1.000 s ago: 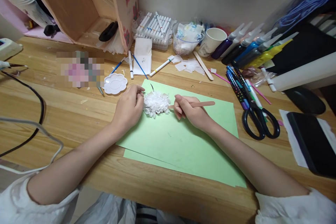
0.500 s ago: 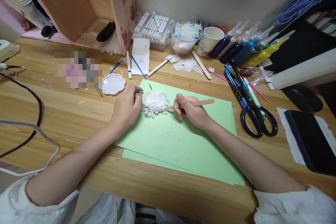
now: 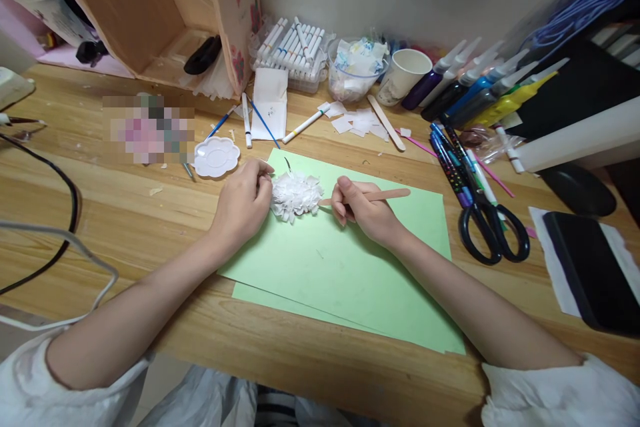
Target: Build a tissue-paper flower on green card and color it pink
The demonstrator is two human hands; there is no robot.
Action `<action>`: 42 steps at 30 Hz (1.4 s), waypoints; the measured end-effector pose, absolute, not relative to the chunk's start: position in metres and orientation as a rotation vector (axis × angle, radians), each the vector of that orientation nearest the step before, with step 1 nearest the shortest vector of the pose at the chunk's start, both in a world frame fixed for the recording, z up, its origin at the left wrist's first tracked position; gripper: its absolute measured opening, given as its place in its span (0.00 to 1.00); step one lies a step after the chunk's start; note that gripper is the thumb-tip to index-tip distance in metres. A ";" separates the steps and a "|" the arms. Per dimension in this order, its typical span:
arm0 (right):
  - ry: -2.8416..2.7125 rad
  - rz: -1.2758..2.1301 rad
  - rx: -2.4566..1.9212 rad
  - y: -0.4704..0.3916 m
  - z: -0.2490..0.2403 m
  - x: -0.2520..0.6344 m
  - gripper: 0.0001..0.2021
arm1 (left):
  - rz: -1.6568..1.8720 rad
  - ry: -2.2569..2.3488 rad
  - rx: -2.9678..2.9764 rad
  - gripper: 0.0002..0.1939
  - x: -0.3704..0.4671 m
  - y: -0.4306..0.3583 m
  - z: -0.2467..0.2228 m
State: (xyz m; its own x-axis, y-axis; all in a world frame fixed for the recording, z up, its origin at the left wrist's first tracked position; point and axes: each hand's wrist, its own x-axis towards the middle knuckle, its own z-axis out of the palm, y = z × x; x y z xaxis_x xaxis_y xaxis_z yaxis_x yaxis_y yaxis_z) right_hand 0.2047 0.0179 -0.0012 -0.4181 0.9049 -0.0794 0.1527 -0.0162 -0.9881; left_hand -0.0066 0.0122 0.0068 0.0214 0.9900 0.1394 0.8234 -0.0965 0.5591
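On a sheet of green paper (image 3: 340,293) sits a fluffy cluster of small white paper pieces (image 3: 296,196). A short dark curved line shows on the sheet just above it. My right hand (image 3: 361,207) grips a wooden craft stick (image 3: 390,194), whose tip reaches the right side of the cluster. My left hand (image 3: 245,200) rests at the sheet's left edge, its fingers curled together against the left side of the cluster. Whatever lies between those fingertips is hidden.
Behind the sheet are a white palette (image 3: 217,157), a box of markers (image 3: 293,53), a bowl of paper scraps (image 3: 357,70), a paper cup (image 3: 405,73) and another craft stick (image 3: 386,123). Scissors (image 3: 493,230), paint bottles (image 3: 483,97) and a phone (image 3: 590,273) stand or lie right.
The view has shifted very slightly. Both hands, the craft stick and the white paper cluster keep nearly the same positions on the sheet.
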 end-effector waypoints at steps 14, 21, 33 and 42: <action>-1.388 1.242 -1.068 0.034 -0.003 0.218 0.29 | 0.735 1.822 1.971 0.10 -0.009 0.013 0.009; -1.192 0.658 -1.217 0.076 -0.015 0.256 0.17 | 0.758 1.786 1.814 0.10 -0.016 0.015 0.009; -1.899 0.264 -1.385 0.123 -0.021 0.247 0.06 | 0.743 1.744 1.767 0.10 -0.016 0.011 0.009; -1.678 0.318 -1.396 0.103 -0.005 0.244 0.05 | 0.817 1.721 1.701 0.09 -0.016 0.010 0.005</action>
State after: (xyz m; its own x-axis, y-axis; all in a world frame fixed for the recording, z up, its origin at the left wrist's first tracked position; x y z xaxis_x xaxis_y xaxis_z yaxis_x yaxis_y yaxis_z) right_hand 0.2443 0.1027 -0.0052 0.0451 0.8831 0.4669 0.6512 0.3285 -0.6842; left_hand -0.0163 0.0104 0.0049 -0.0194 0.9997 0.0170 0.6447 -0.0005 0.7644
